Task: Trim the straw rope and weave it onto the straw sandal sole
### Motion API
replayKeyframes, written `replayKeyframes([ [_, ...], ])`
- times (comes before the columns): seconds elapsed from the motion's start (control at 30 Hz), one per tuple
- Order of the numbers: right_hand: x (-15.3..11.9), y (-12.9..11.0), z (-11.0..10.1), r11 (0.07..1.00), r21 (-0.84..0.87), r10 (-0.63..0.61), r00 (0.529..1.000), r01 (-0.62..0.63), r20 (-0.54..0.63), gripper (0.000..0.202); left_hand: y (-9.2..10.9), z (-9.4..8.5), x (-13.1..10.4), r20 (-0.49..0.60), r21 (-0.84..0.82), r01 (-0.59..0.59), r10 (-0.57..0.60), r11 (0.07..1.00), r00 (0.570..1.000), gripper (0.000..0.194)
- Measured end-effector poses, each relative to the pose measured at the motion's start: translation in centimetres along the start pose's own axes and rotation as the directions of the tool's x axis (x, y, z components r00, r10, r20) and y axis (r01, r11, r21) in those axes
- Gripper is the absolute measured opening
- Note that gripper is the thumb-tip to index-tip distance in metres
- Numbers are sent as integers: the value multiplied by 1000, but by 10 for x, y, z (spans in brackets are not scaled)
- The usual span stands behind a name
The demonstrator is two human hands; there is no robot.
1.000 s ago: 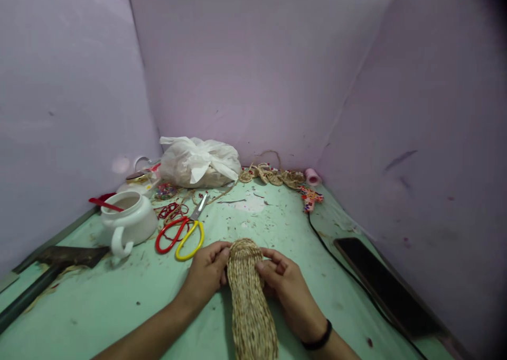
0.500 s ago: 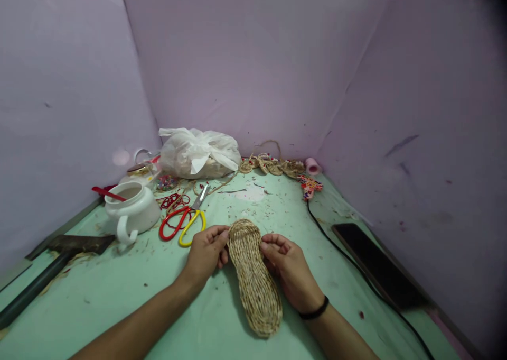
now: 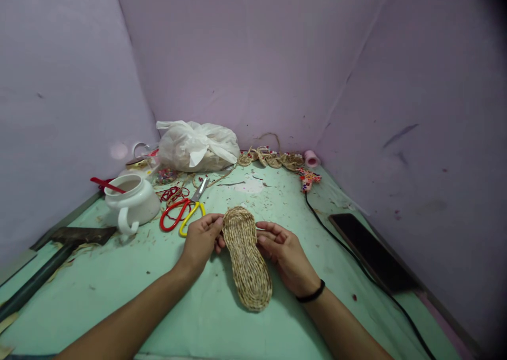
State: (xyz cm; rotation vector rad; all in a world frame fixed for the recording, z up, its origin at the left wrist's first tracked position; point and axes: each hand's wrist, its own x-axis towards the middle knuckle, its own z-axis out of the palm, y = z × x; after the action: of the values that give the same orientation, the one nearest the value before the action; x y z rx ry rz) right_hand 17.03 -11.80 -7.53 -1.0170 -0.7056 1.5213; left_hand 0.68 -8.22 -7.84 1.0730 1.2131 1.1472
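A braided straw shoe sole [image 3: 249, 262] lies lengthwise in front of me, its heel end away from me and its broad end towards me. My left hand [image 3: 201, 239] pinches the left edge of the far end between thumb and fingers. On the opposite edge, my right hand [image 3: 285, 253] has its thumb and fingers closed at the side of the sole; the fingertips are partly hidden behind it. A black band circles the right wrist. Scissors [image 3: 186, 212] with one red and one yellow handle lie just beyond my left hand.
To the left stand a white pot [image 3: 133, 201] and a hammer [image 3: 59, 259]. A white plastic bag [image 3: 198, 147], small woven pieces [image 3: 273, 159] and a pink spool [image 3: 311, 159] line the back. A corded, bead-covered tool [image 3: 309, 179] and a phone [image 3: 372, 251] are right.
The sole has tilted slightly and moved a little up and left in view, with both hands still at its far end. The whole scene has shifted slightly upward as well.
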Motion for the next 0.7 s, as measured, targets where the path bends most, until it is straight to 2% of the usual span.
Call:
replayKeyframes([
  [0.43,0,3,4,1000,-3,30,997,-30,-70,28,-1,0,-1,28,-13,-21,21,1000,999,31],
  [0.57,0,2,3,1000,-8,27,997,-28,-71,28,1,0,-3,69,-14,-33,34,999,997,34],
  [0.7,1,2,3,999,-1,42,997,-42,-65,30,1,0,-5,62,-2,-39,39,999,997,37],
])
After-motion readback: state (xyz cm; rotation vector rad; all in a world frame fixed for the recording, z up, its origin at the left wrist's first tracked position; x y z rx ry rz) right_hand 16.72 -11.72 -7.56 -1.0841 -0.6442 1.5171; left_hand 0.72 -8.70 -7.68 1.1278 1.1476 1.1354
